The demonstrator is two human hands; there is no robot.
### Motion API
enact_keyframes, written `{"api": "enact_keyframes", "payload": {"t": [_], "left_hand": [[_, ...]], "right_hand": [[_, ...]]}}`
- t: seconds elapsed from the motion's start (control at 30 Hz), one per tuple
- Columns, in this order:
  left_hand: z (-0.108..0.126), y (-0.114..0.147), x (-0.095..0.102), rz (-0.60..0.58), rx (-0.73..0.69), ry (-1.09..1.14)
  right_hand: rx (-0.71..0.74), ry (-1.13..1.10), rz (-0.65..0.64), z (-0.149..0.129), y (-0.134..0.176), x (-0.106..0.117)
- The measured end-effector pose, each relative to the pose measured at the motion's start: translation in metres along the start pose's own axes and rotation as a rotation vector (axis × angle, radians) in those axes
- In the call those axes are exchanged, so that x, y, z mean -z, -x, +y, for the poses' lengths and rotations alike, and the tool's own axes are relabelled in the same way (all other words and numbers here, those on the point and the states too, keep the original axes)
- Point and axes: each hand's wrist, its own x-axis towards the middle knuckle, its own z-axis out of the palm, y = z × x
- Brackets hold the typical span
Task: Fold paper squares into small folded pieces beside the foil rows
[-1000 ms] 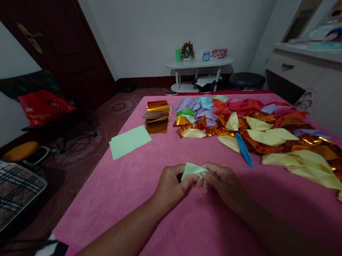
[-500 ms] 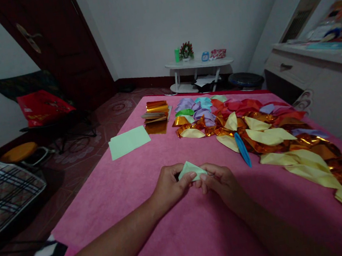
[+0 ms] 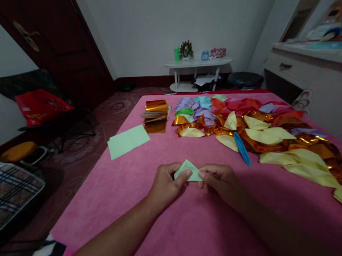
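Between my two hands is a small folded piece of pale green paper (image 3: 191, 168), its pointed top facing away from me. My left hand (image 3: 168, 182) pinches its left side, the thumb lying across the front. On the right corner, my right hand (image 3: 219, 177) grips with thumb and fingertips. Both hands are just over the pink cloth (image 3: 135, 234). Flat sheets of pale green paper (image 3: 128, 142) lie beyond my left hand, beside a stack of shiny gold paper (image 3: 156, 119).
Folded paper pieces in yellow (image 3: 270, 135), gold, red and purple spread across the right side. A blue folded strip (image 3: 242, 149) lies nearest my right hand. Farther off stand a white side table (image 3: 198, 62) and a chair with a red bag (image 3: 42, 105).
My right hand has slid a little toward the paper's right corner, so more of the green paper shows. The left hand has shifted slightly left.
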Motion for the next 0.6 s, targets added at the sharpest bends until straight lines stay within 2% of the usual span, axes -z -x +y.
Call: {"api": "enact_keyframes", "payload": {"t": [0.2, 0.33, 0.5, 0.6], "left_hand": [[0.003, 0.002, -0.001, 0.000, -0.039, -0.107], [0.005, 0.003, -0.002, -0.030, -0.039, -0.095], [0.006, 0.003, -0.004, 0.054, -0.017, -0.011], [0.011, 0.003, -0.003, 0.048, 0.009, 0.053]], "right_hand": [[0.016, 0.126, 0.066, -0.001, 0.003, -0.002], [0.048, 0.155, 0.028, -0.001, 0.003, -0.002], [0.047, 0.167, -0.045, -0.002, 0.003, -0.002], [0.053, 0.184, -0.052, -0.003, 0.003, -0.003]]}}
